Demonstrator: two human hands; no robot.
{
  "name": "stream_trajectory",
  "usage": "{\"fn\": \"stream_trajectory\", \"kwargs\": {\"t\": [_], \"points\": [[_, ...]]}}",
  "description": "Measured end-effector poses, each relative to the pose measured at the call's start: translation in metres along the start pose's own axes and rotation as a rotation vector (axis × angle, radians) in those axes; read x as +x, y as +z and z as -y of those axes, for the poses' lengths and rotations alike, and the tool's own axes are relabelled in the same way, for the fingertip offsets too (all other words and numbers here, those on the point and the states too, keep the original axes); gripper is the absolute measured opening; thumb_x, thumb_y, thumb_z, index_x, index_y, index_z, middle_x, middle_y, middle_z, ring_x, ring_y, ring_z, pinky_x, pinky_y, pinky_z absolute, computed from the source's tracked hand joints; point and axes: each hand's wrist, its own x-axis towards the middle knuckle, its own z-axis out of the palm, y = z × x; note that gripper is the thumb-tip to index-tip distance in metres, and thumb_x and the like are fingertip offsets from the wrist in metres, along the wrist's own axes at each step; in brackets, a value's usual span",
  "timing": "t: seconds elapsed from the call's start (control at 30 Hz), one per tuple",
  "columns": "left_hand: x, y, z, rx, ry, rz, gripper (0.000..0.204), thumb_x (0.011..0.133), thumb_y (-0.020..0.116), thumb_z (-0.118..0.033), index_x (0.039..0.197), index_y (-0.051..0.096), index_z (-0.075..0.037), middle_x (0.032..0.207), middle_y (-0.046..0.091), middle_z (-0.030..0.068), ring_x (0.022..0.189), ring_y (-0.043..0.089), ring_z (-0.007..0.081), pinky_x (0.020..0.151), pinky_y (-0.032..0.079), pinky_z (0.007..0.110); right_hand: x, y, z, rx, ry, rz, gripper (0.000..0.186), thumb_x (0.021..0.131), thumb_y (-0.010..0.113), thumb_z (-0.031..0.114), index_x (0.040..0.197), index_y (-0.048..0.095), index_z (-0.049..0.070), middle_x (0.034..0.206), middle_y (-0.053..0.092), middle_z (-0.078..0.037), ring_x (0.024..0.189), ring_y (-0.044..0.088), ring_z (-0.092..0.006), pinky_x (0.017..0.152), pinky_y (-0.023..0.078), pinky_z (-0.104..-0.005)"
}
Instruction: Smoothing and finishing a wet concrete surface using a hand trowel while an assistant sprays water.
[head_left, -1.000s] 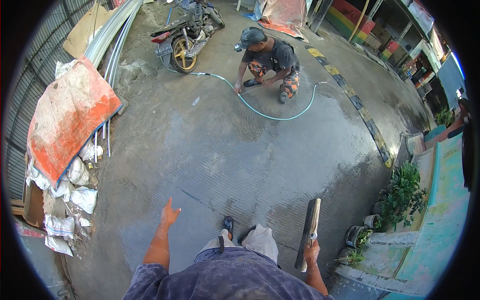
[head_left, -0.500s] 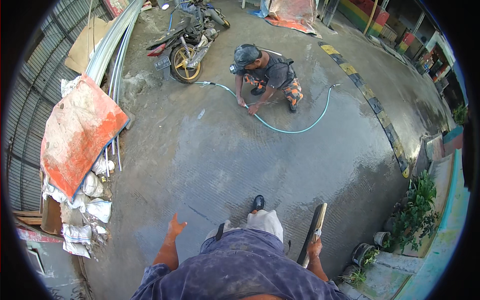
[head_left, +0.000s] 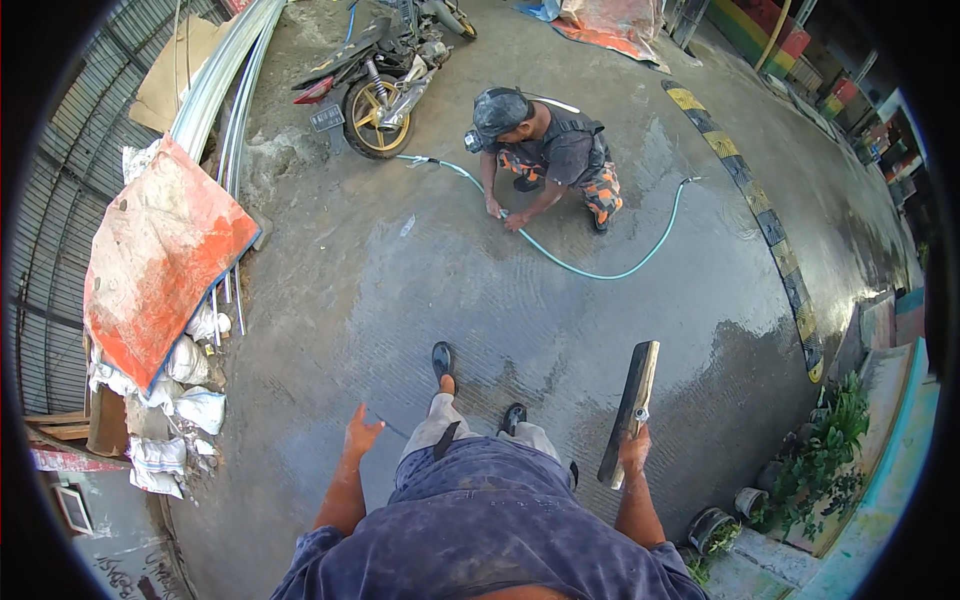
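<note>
Right hand (head_left: 634,450): fingers wrapped round the right edge of a long, straight, narrow bar (head_left: 626,402), dark along its left side, pale and wood-like along its right. Grip sits just below a small metal fitting near mid-length. Bar is on the person's right, seen against the floor; long axis runs mostly away from the body, far end angled to the right, near end angled back left.

Left hand (head_left: 362,432): no object visible in it, fingers loosely extended, thumb side apart, out over wet, grooved grey concrete floor (head_left: 480,310).

Ahead: crouching co-worker in dark top and orange-patterned trousers (head_left: 603,192), both hands on a thin light-blue hose (head_left: 608,277) that curves rightward across the floor. Beyond, left: motorcycle with gold-coloured wheel (head_left: 400,88). Right: black-and-yellow striped strip (head_left: 770,228). Far left: orange-and-white tarp (head_left: 165,250) over white sacks (head_left: 200,408).
</note>
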Motion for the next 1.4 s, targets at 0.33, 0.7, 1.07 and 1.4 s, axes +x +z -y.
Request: {"fn": "stream_trajectory", "kwargs": {"t": [0.33,0.7,1.07,1.4], "points": [[0.121,-0.035,0.034,-0.02,-0.118,0.06,0.08,0.065,0.076,-0.026,0.128,0.038,0.003,0.12,0.05,0.0252,0.112,0.05,0.0325,0.092,0.042,0.038,-0.002,0.062,0.05,-0.127,0.142,-0.045,0.035,0.073,0.056,0.006,0.108,0.054,0.004,0.088,0.062,-0.021,0.086,0.06,-0.0385,0.074,0.046,-0.0427],[0.315,-0.109,-0.032,-0.074,0.018,0.025,0.078,0.068,0.074,-0.019,0.133,0.035,-0.001,0.12,0.051,0.023,0.093,0.059,0.0249,0.08,0.048,0.035,0.007,0.1,0.152,-0.086,0.188,-0.105,0.03,0.075,0.055,0.007,0.105,0.055,0.005,0.087,0.063,-0.021,0.085,0.06,-0.0388,0.072,0.046,-0.0421],[0.237,-0.145,-0.036,-0.138,0.067,-0.014,0.072,0.071,0.072,-0.016,0.132,0.036,-0.001,0.122,0.049,0.0235,0.094,0.06,0.0254,0.079,0.049,0.033,0.049,0.134,0.17,-0.215,0.122,0.053,0.035,0.074,0.058,0.008,0.109,0.053,0.004,0.089,0.062,-0.022,0.086,0.06,-0.0389,0.074,0.046,-0.0432],[0.123,-0.211,0.136,0.229,-0.342,0.185,0.076,0.068,0.075,-0.013,0.131,0.036,0.0,0.12,0.049,0.0249,0.104,0.054,0.0277,0.085,0.045,0.034,-0.035,0.224,0.128,-0.229,0.224,0.247,0.034,0.073,0.058,0.012,0.106,0.053,0.006,0.09,0.061,-0.024,0.09,0.056,-0.0435,0.077,0.045,-0.0466]]}}
